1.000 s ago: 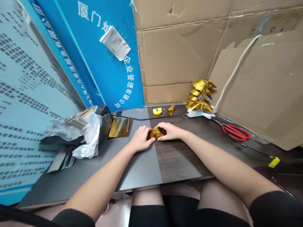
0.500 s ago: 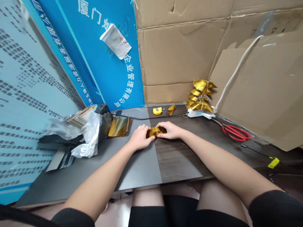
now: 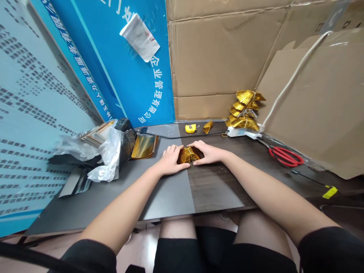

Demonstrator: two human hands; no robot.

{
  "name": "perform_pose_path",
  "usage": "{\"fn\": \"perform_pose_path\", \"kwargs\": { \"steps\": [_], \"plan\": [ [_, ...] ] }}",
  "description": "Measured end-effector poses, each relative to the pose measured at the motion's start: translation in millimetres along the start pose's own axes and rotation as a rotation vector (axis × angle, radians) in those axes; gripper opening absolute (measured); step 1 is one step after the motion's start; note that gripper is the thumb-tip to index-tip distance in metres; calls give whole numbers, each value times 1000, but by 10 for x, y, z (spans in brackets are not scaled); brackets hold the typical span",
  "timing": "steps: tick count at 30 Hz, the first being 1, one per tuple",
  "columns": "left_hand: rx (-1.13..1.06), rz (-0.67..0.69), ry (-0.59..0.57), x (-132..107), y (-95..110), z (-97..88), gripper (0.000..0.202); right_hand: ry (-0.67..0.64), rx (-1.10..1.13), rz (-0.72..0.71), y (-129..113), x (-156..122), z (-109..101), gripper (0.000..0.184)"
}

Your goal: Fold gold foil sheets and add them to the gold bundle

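A pleated bundle of gold foil paper [image 3: 189,155], cinched round its middle with a thin pale band, lies on the table between my hands. My left hand [image 3: 171,160] curls round the bundle's left end, thumb at the near side and fingers at the far side. My right hand [image 3: 209,152] grips the right end the same way. The palms hide both ends of the bundle. To the left lies a stack of flat gold foil sheets [image 3: 144,146]. Several fanned gold foil bundles [image 3: 243,110] are piled at the back right.
At the back lie a yellow tape measure [image 3: 190,128] and a small folded gold piece [image 3: 208,127]. A white power strip [image 3: 236,132] stands below the pile, with red-handled scissors [image 3: 287,156] to its right. Crumpled plastic wrapping [image 3: 106,155] sits left. Cardboard [image 3: 210,57] walls the back.
My fingers and thumbs have moved apart around the bundle, and more of its pleated middle shows. The view has shifted slightly.
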State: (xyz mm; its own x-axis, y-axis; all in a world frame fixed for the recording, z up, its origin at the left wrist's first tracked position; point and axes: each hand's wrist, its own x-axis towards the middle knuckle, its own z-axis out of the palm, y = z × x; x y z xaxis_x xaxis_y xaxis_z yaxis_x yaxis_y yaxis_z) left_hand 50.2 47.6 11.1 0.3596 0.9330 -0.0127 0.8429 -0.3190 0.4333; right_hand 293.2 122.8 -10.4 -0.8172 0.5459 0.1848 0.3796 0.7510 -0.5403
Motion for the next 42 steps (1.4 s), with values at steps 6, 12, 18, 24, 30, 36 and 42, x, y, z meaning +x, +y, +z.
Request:
{"fn": "perform_pose_path", "kwargs": {
  "steps": [6,12,18,24,30,36,42],
  "plan": [
    [-74,58,-12,-7,-22,20,102,3,-1,-3,55,8,13,85],
    [14,6,28,16,44,3,63,-2,-3,-10,52,27,-34,61],
    [-34,-26,73,47,72,-28,48,51,52,16,62,47,-41,53],
    [-203,-56,107,80,58,-72,45,40,187,51,40,48,-97,56],
    [-540,-117,7,62,85,-129,48,2,420,150,-12,37,-154,69],
    [-859,-166,-98,41,86,-205,57,-15,687,289,-159,20,-180,59],
    [-1068,-262,-141,62,50,-198,66,-9,1024,463,-360,18,-232,46]
  ]
}}
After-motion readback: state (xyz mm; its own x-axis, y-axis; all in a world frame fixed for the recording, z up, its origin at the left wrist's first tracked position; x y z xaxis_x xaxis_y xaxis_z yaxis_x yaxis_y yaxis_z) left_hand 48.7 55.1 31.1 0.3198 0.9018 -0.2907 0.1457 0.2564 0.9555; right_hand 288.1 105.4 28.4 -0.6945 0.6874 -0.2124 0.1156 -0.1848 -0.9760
